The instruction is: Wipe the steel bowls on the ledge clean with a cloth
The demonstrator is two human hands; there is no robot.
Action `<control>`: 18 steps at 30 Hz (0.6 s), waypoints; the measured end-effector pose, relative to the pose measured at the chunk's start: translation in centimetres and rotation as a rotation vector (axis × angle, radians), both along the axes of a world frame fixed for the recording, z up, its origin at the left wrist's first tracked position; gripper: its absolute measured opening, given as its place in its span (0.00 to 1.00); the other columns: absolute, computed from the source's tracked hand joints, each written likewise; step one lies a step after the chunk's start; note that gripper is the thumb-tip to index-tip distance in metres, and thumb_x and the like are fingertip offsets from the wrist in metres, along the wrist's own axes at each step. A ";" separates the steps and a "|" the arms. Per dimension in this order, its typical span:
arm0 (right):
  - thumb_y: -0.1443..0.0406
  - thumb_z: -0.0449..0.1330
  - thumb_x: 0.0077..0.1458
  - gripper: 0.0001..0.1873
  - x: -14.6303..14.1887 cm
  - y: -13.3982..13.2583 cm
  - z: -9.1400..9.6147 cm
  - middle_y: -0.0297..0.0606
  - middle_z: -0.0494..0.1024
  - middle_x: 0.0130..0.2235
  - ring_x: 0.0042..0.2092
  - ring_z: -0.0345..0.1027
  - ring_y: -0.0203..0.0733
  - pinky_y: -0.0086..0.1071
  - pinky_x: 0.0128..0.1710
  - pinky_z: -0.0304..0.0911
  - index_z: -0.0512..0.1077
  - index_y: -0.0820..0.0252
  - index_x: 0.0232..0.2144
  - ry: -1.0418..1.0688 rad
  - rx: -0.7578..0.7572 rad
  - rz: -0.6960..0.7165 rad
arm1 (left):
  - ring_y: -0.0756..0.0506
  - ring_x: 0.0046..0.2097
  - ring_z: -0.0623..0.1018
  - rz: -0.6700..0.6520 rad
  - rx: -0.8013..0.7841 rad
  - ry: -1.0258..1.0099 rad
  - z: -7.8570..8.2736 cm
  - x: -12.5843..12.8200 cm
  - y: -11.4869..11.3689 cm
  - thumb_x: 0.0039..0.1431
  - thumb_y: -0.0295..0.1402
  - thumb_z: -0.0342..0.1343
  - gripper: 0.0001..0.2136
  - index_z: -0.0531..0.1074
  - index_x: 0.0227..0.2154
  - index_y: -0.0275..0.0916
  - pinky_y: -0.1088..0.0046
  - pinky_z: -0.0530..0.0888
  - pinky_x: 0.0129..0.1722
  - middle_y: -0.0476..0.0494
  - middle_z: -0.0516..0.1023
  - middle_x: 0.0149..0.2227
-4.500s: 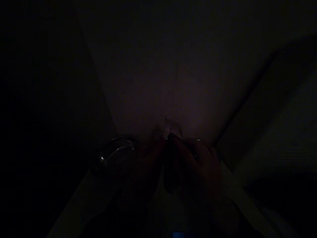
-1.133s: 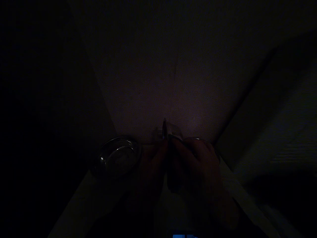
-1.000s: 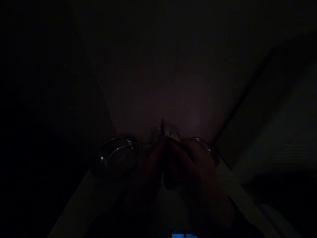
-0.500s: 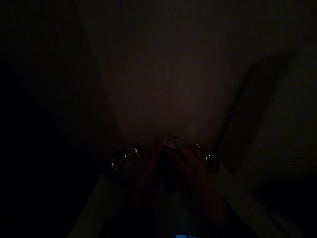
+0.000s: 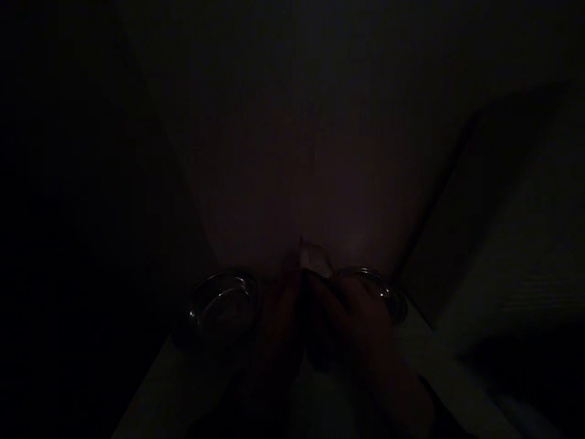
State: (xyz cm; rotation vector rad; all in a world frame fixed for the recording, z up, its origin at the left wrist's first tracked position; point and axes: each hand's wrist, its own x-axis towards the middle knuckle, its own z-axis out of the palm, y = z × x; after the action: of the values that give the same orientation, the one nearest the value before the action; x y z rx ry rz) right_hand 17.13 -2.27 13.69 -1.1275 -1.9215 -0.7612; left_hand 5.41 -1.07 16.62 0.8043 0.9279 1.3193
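Super dark shot, but here's what I can make out. Both hands meet at lower centre of the frame, and a small pale scrap (image 5: 314,261) pokes up just above the fingertips, toward the top of the frame. The right hand (image 5: 361,317) looks like its grip is pinching that scrap. The left hand (image 5: 274,323) sits right against it, but I can't tell if its grip is closed or loose. A dark stick (image 5: 315,341) runs top-to-bottom between the two palms. One glass bowl (image 5: 219,308) sits just left of the hands, and a second bowl (image 5: 388,296) is half hidden behind the right knuckles, both on the tabletop (image 5: 155,390).
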 end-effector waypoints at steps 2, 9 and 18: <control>0.67 0.52 0.60 0.17 0.0 0.2 -0.1 0.43 0.74 0.34 0.35 0.65 0.44 0.39 0.36 0.60 0.71 0.63 0.49 0.010 -0.015 -0.033 | 0.45 0.39 0.79 0.017 -0.041 -0.012 -0.4 -0.1 0.3 0.51 0.37 0.59 0.06 0.75 0.28 0.41 0.73 0.74 0.35 0.46 0.80 0.32; 0.70 0.53 0.59 0.13 -1.1 -0.5 -0.3 0.41 0.77 0.36 0.37 0.67 0.42 0.39 0.41 0.62 0.73 0.63 0.44 -0.006 -0.027 0.123 | 0.44 0.42 0.79 0.053 -0.047 -0.084 -0.3 -1.3 1.2 0.50 0.42 0.60 0.11 0.77 0.32 0.41 0.72 0.74 0.38 0.46 0.81 0.36; 0.67 0.52 0.61 0.16 -0.1 -0.6 0.1 0.46 0.76 0.35 0.37 0.67 0.45 0.39 0.35 0.64 0.71 0.66 0.49 -0.002 -0.053 0.037 | 0.44 0.36 0.80 -0.068 -0.063 -0.038 -1.2 -0.9 0.7 0.49 0.41 0.62 0.11 0.78 0.31 0.39 0.72 0.74 0.37 0.46 0.81 0.32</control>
State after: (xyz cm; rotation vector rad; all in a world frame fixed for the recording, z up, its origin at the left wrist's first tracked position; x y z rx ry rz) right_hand 17.05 -2.89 13.81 -1.1204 -1.9692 -0.6946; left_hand 4.52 -0.36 15.44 0.7541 0.9003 1.2361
